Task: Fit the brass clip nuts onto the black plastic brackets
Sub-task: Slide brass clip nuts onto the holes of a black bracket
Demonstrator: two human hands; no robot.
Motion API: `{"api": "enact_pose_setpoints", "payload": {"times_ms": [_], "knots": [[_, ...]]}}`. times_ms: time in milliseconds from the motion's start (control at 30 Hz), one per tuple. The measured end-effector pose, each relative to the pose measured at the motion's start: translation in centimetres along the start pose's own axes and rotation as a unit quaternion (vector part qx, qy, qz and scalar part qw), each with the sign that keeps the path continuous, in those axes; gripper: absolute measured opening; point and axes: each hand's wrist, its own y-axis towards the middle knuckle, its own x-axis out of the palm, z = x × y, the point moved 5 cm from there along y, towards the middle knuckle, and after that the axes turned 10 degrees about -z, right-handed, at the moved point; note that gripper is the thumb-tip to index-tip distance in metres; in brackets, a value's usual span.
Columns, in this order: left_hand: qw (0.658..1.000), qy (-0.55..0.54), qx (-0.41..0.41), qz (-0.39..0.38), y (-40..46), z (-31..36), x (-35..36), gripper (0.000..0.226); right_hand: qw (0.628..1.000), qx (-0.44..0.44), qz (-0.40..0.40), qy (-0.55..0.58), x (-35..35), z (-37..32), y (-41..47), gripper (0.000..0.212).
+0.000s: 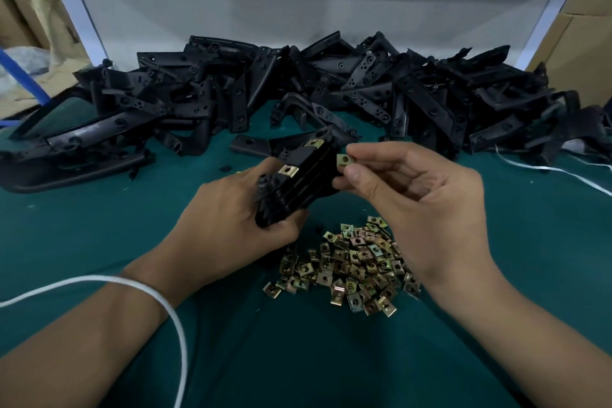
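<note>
The right hand (pixel 414 202) pinches one brass clip nut (pixel 345 160) between thumb and forefinger, just beside the black bracket (pixel 298 182) that the left hand (pixel 231 225) grips with curled fingers. The bracket is ribbed and already carries two clip nuts (pixel 289 170) on its upper edge. Below the hands lies a loose pile of nuts (pixel 357 268) on green cloth (pixel 82 235). A heap of brackets (pixel 331 86) fills the back, before a white panel (pixel 298 10); a white cord (pixel 159 301) crosses the left wrist.
</note>
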Motion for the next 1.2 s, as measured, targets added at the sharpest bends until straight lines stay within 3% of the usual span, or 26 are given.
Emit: {"api": "enact_pose_setpoints", "payload": {"times_ms": [100,233,300,600,833,1000,1200], "knots": [[0.996,0.085,-0.002,-0.012,0.4,0.6,0.1,0.067,1.000,-0.005,0.005,-0.029,0.2,-0.2,-0.2,0.019],[0.990,0.140,0.023,0.016,0.1,1.2,0.0,0.035,0.993,-0.046,-0.001,-0.111,0.4,-0.9,-0.4,0.019],[0.985,0.167,0.039,0.010,-0.1,1.4,0.2,0.032,0.986,-0.072,-0.005,-0.151,0.5,-1.3,-0.4,0.017],[0.985,0.141,0.098,-0.007,-0.5,2.7,-0.6,0.021,0.934,-0.168,0.022,-0.315,0.3,-2.9,-0.5,0.010],[0.985,0.124,0.112,-0.052,-0.5,2.6,-0.4,0.035,0.940,-0.113,0.004,-0.321,-0.2,-2.3,0.0,0.011],[0.985,0.077,0.153,-0.012,-0.9,3.0,-1.0,0.039,0.920,-0.153,-0.004,-0.361,-0.1,-2.7,0.1,0.010],[0.977,0.119,0.178,0.022,-0.8,3.9,-0.9,0.046,0.915,-0.129,-0.045,-0.380,0.3,-2.2,0.3,0.009]]}}
